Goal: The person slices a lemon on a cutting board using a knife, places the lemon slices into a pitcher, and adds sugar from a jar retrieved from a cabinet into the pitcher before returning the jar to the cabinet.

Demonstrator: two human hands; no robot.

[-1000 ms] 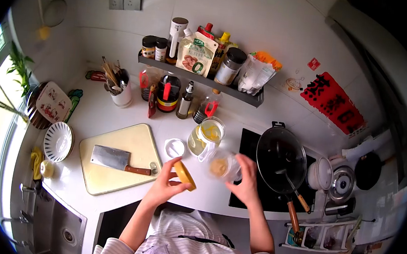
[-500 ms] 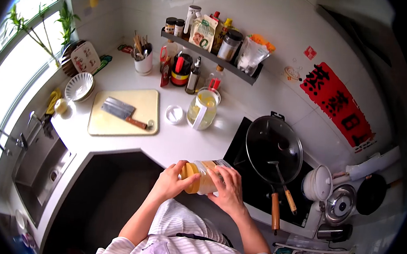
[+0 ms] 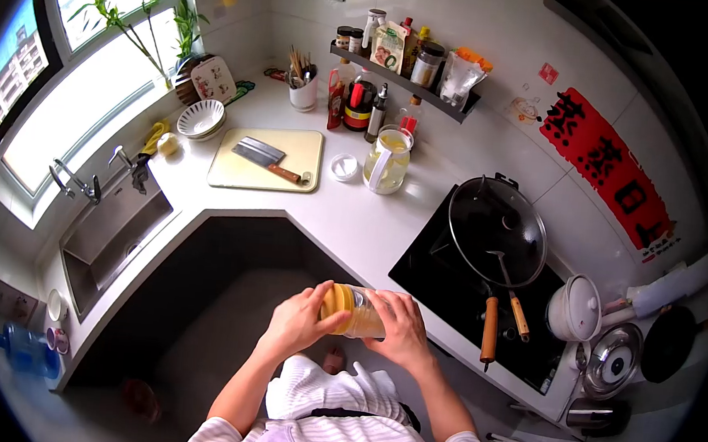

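Both hands hold a clear plastic jar [image 3: 361, 313] with a yellow screw lid [image 3: 338, 302], tipped on its side in front of my body. My left hand [image 3: 299, 321] is closed around the lid. My right hand [image 3: 400, 331] grips the jar's body at the other end, hiding most of that end. What the jar contains is hard to make out. Beyond the hands, a glass pitcher [image 3: 387, 167] with yellowish liquid stands on the counter beside a small white round lid [image 3: 344, 168].
A cleaver [image 3: 258, 150] lies on a cutting board [image 3: 229, 176]. On the stove [image 3: 425, 264] sits a lidded wok [image 3: 498, 236] with a spatula [image 3: 511, 296]. A white pot [image 3: 573, 309] is at right, a sink [image 3: 116, 227] at left. Bottles and a condiment shelf [image 3: 398, 78] line the wall.
My view has turned left and pulled back, showing more window and floor. The jar stays in both hands, now away from the counter edge and more level.
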